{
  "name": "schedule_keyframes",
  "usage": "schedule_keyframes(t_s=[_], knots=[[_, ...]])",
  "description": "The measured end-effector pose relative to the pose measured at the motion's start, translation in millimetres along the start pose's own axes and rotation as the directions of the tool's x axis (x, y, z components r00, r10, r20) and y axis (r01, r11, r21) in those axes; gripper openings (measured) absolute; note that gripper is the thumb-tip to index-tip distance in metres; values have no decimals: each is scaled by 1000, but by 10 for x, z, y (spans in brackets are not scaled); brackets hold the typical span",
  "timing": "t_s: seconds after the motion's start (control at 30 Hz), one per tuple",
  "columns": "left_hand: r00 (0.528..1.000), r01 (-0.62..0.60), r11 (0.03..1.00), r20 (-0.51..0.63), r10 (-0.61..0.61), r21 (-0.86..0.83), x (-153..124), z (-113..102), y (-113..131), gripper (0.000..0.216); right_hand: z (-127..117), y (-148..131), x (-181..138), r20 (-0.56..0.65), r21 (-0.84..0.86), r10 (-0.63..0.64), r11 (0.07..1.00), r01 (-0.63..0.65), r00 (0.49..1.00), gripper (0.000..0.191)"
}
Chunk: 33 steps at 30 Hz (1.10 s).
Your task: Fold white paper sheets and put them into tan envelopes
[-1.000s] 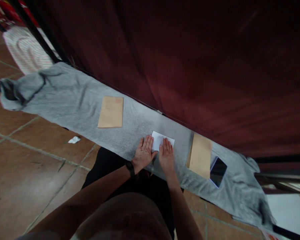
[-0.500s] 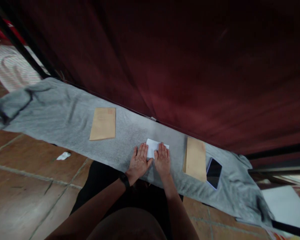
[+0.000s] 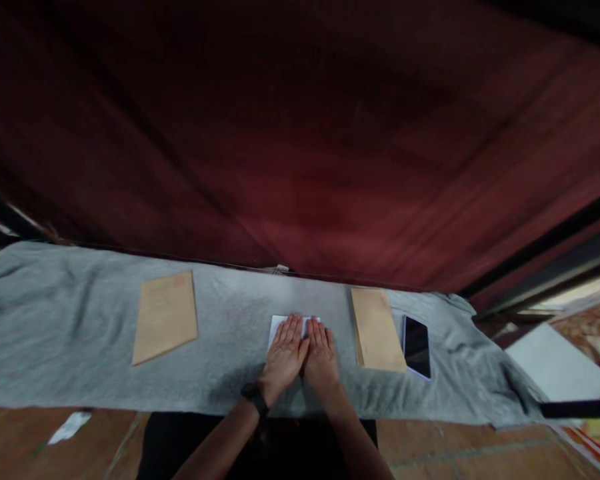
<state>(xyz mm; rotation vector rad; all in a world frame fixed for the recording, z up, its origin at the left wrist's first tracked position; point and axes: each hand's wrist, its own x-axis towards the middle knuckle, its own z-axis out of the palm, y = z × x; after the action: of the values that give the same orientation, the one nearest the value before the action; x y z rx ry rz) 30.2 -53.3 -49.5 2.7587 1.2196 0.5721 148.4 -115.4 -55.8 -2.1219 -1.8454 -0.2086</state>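
Partly hidden: white paper (image 3: 277, 324), flat on the grey cloth (image 3: 230, 317) beneath the left hand (image 3: 284, 353) and right hand (image 3: 321, 355).
Hands: palms down, fingers straight, side by side.
Insides out of sight: brown envelope (image 3: 166, 317) at left, envelope stack (image 3: 380, 331) at right.
Cut off: cloth's left end.

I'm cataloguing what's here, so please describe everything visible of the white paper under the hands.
The white paper looks thin and plain where it shows, lying flat on the grey cloth. The left hand and right hand rest palms down over most of it, leaving mainly its far edge and far left corner exposed. I can't tell whether it is folded.
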Motion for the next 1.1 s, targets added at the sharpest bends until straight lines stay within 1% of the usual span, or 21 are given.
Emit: schedule_keyframes(t_s=[0.07,0.17,0.27,0.33,0.47,0.63,0.73,0.8,0.87,0.93,1.0,1.1], knots=[[1000,0,999,11,0,37,17,72,-70,62,34,-6,-4,-28,9,16,1000,-16,999,54],[1000,-6,996,-19,8,90,-49,128,-227,65,75,-22,0,-72,23,41,999,-39,997,52],[998,4,991,-57,3,131,-129,119,-362,65,82,-46,9,-104,16,60,998,-58,993,52],[997,20,989,-71,-9,148,-156,91,-409,65,73,-62,13,-122,15,90,996,-89,988,52],[996,47,987,-78,-35,151,-157,32,-404,67,43,-76,5,-134,32,175,984,-173,975,51],[995,65,987,-83,-53,147,-136,1,-341,66,-9,-75,36,-90,50,223,974,-219,971,50],[996,83,984,-51,-76,159,-124,-21,-324,64,-40,-136,118,-61,72,247,967,-243,967,49],[996,84,982,-8,-84,170,-122,-46,-322,60,-43,-221,179,-35,109,208,973,-203,978,48],[996,68,980,36,-76,187,-128,-71,-326,55,-25,-324,224,-5,158,103,982,-100,995,47],[996,52,977,65,-67,205,-137,-86,-332,55,9,-412,244,13,193,15,981,-18,1000,47],[995,56,975,73,-73,216,-145,-88,-335,57,43,-460,241,17,200,9,980,-12,1000,49],[995,70,977,62,-84,201,-149,-74,-326,59,69,-452,217,11,175,63,983,-64,998,49]])
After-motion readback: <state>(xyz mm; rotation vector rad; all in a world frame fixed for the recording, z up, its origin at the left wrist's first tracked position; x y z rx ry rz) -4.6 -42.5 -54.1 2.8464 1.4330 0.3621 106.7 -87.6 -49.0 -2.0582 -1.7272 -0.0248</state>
